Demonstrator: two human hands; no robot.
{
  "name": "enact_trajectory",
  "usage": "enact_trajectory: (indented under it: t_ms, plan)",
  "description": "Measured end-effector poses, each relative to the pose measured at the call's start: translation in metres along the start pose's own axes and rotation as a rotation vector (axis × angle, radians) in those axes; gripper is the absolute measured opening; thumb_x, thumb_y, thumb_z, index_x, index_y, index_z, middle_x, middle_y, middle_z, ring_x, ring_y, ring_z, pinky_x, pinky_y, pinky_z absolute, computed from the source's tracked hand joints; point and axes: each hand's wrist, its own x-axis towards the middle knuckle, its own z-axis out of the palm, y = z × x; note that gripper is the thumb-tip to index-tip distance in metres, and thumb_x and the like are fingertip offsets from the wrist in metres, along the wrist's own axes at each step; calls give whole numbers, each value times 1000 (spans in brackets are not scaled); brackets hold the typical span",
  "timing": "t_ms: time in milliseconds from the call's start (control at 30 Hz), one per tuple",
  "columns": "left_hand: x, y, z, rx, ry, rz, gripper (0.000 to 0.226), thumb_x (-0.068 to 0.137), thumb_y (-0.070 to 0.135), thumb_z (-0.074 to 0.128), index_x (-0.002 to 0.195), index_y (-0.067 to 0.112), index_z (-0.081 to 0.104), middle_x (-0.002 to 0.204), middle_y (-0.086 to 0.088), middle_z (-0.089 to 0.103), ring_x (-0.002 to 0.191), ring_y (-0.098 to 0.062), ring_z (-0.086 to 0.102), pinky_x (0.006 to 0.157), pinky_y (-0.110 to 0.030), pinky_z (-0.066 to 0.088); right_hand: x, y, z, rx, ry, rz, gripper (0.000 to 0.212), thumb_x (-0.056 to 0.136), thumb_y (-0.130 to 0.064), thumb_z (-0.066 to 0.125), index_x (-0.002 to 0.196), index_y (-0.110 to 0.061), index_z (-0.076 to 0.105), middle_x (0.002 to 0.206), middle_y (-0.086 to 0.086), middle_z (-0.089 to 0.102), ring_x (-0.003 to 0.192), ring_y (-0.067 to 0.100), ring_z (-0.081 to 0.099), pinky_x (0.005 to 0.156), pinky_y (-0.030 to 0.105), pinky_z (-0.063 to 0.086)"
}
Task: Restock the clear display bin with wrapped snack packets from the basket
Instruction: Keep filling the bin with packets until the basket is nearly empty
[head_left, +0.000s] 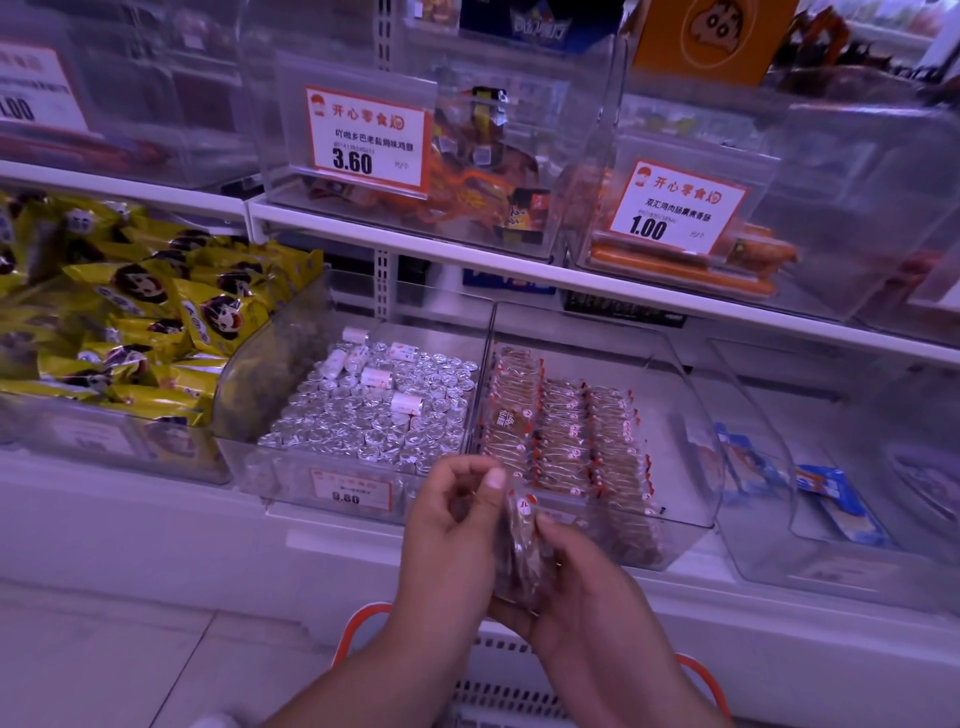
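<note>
My left hand (452, 525) and my right hand (576, 587) together hold a small stack of clear-wrapped brown snack packets (519, 545) just in front of the clear display bin (691, 493). Left fingers pinch the stack's top edge; right fingers curl round its side and underside. The bin holds several neat rows of the same packets (571, 441). Below my forearms sits the white basket (488, 691) with orange handles (358, 629); its contents are hidden by my arms.
A bin of silver foil-wrapped pieces (363, 410) stands left of the display bin, with yellow snack bags (130, 322) further left. A nearly bare clear bin with blue packets (836, 499) sits to the right. An upper shelf (467, 249) carries bins with price tags.
</note>
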Motion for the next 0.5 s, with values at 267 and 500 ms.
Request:
enact_trajectory:
  t_ms: [267, 500]
  plan:
    - [-5, -3, 3, 113, 100, 127, 34, 99, 52, 45, 92, 32, 72, 85, 2, 73, 82, -14, 70, 71, -30, 55, 3, 8, 12, 28, -16, 9, 54, 75, -25, 57, 122, 0, 65, 115, 19, 70, 92, 26, 66, 68, 31, 49]
    - [-3, 7, -8, 378, -191, 384, 42, 100, 57, 28, 120, 36, 60, 111, 12, 66, 106, -11, 64, 88, -44, 53, 0, -20, -8, -158, -217, -30, 34, 78, -30, 66, 108, -15, 71, 93, 11, 67, 79, 21, 64, 71, 38, 51]
